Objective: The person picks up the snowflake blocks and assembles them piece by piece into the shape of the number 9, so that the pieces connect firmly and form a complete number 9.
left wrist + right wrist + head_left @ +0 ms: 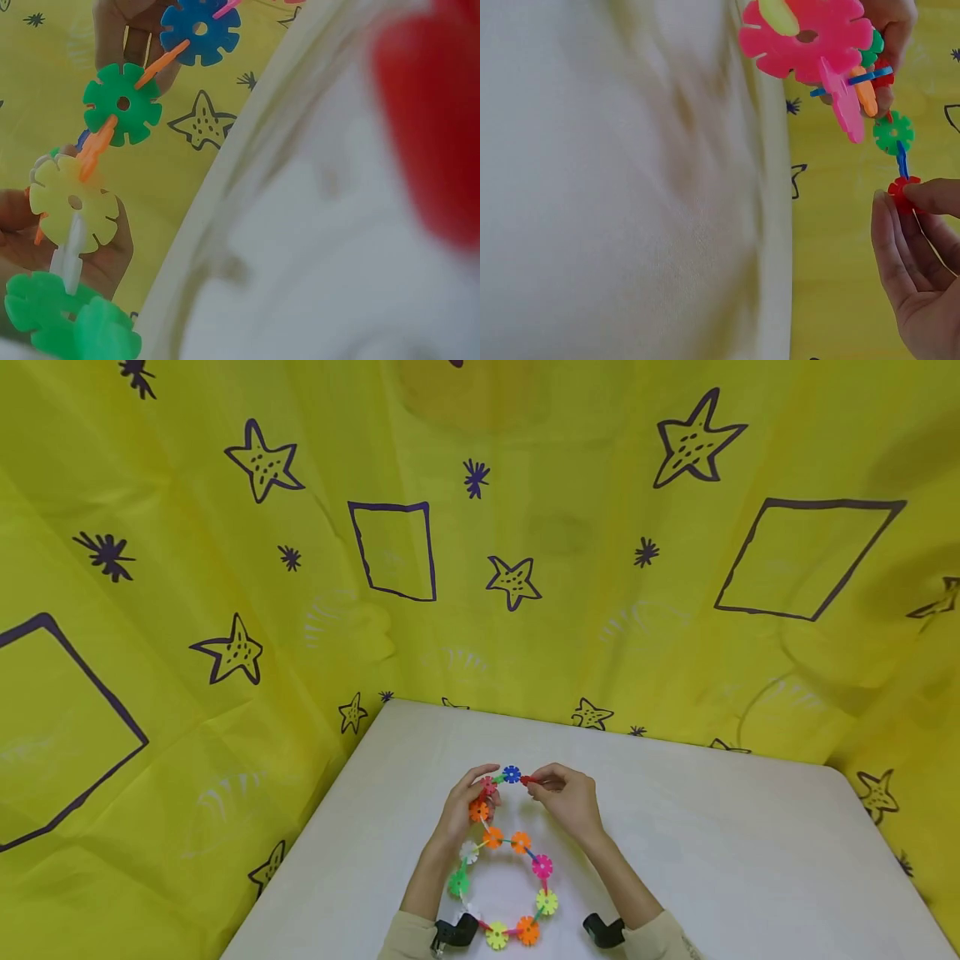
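A chain of slotted plastic snowflake discs in many colours lies between my hands. My left hand grips the chain at its upper left, around a pinkish-red disc; its fingers partly hide the discs there. My right hand pinches a small red disc between thumb and fingers at the end of the chain. This red disc joins a blue disc between the hands. Below, the chain forms a ring with an orange disc and a pink disc. A green disc hangs in the left wrist view.
A white table lies under the hands. Yellow cloth printed with dark stars and squares rises behind it and at both sides. Black wrist mounts sit by the beige sleeves.
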`<state>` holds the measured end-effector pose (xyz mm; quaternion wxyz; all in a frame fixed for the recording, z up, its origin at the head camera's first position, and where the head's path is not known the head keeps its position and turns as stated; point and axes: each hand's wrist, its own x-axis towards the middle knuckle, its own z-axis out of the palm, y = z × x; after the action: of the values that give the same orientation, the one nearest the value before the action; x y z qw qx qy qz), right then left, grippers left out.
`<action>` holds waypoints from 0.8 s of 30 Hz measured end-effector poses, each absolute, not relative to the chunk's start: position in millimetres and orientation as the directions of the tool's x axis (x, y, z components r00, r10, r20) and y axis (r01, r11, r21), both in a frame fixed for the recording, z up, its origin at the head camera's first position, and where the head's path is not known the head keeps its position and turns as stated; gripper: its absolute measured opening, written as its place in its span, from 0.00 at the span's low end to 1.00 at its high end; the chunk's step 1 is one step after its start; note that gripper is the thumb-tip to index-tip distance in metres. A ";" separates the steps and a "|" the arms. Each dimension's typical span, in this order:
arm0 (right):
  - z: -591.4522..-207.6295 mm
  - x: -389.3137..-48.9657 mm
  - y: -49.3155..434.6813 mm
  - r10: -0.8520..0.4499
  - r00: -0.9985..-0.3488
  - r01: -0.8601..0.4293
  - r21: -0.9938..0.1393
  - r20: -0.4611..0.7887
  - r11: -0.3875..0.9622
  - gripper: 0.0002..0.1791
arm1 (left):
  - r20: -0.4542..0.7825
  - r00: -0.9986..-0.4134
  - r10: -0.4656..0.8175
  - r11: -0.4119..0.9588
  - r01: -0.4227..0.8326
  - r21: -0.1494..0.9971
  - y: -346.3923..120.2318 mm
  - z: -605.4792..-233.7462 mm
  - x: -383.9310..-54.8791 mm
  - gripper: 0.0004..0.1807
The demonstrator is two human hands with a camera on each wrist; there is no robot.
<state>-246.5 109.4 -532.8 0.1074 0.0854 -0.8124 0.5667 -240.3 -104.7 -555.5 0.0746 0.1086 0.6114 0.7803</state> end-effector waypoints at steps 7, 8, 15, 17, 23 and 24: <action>-533.0 -241.2 105.3 0.006 -0.940 -0.317 -0.883 0.340 0.346 0.06 | 0.087 -0.956 0.282 -0.228 0.021 0.974 -104.5 -555.6 -239.7 0.24; -533.0 -240.9 105.1 0.005 -0.936 -0.330 -0.880 0.352 0.341 0.06 | 0.091 -0.954 0.285 -0.228 0.025 0.973 -104.2 -555.4 -239.4 0.24; -536.0 -240.9 103.7 -0.005 -0.925 -0.365 -0.882 0.381 0.298 0.07 | 0.108 -0.954 0.279 -0.177 0.059 0.982 -103.2 -554.3 -238.6 0.24; -537.3 -240.4 103.2 -0.007 -0.927 -0.362 -0.889 0.375 0.280 0.07 | 0.101 -0.958 0.269 -0.154 0.060 0.986 -103.0 -554.7 -238.6 0.23; -540.2 -239.9 101.2 0.001 -0.905 -0.411 -0.878 0.425 0.245 0.06 | 0.086 -0.966 0.242 -0.153 0.049 0.987 -102.1 -555.5 -238.7 0.21; -540.5 -240.1 100.8 0.004 -0.900 -0.421 -0.873 0.435 0.247 0.06 | 0.084 -0.967 0.239 -0.157 0.047 0.986 -101.8 -555.4 -238.6 0.21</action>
<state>-240.1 100.8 -540.5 0.1774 0.1355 -0.7695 0.5984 -238.6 -101.8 -555.4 0.0638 0.1107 0.6460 0.7526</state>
